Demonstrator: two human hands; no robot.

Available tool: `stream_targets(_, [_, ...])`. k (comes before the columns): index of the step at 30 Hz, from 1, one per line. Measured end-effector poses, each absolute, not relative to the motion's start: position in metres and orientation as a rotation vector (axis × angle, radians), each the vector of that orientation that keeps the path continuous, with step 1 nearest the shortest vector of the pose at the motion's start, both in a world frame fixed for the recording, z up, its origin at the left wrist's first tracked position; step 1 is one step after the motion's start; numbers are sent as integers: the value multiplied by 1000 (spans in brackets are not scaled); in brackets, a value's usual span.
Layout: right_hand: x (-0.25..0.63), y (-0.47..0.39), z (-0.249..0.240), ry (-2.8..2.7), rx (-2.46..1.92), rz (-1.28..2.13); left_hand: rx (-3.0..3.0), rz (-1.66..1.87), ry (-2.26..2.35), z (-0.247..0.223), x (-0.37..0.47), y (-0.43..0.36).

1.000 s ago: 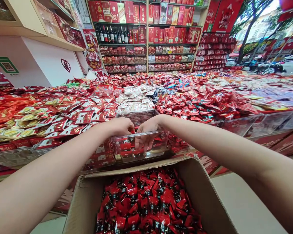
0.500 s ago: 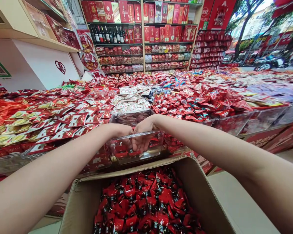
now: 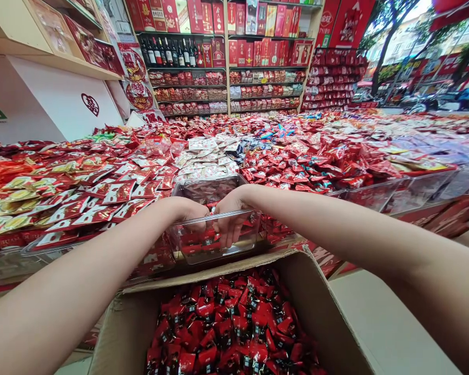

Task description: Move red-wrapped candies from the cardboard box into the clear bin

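Both hands reach down into a clear plastic bin [image 3: 214, 255] that holds some red-and-black wrapped candies [image 3: 195, 238]. My right hand [image 3: 230, 219] is bent at the wrist, its fingers stretched downward and visible through the front wall, with nothing seen in them. Beside it, my left hand [image 3: 197, 213] is bent inward over the candies near the bin's left side. Its fingers are mostly hidden behind the hand and the rim. Below the bin, close to me, stands an open cardboard box [image 3: 316, 286] with many of the same wrapped candies [image 3: 234, 323] inside.
White packets [image 3: 209, 156] lie heaped behind the bin. Red-and-white packets [image 3: 119, 192] fill the left side, and red packets [image 3: 297, 161] the right. Clear bin walls [image 3: 375, 198] line the front edge. Shelves with bottles [image 3: 172, 52] and red boxes stand at the back.
My hands have drawn slightly apart inside the bin, the left going a little left. The right fingers now point more steeply down. The view has shifted slightly.
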State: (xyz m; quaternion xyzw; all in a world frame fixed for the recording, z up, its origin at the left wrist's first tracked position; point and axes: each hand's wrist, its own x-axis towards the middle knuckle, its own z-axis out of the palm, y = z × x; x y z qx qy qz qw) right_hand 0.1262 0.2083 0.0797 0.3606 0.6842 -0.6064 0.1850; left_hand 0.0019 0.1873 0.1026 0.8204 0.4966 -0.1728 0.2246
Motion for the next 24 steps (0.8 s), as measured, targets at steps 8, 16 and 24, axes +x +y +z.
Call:
stream_targets(8, [125,207,80,1949,1035,-1648,2167,-724,1330,95,-1,194])
stream_targets(16, [123,214,73,1996,1062,-1545,2140,-734,1384,91,-2,196])
stream_targets(24, [123,216,74,2146,1114,-1382,2224,-641,1384,101,2,189])
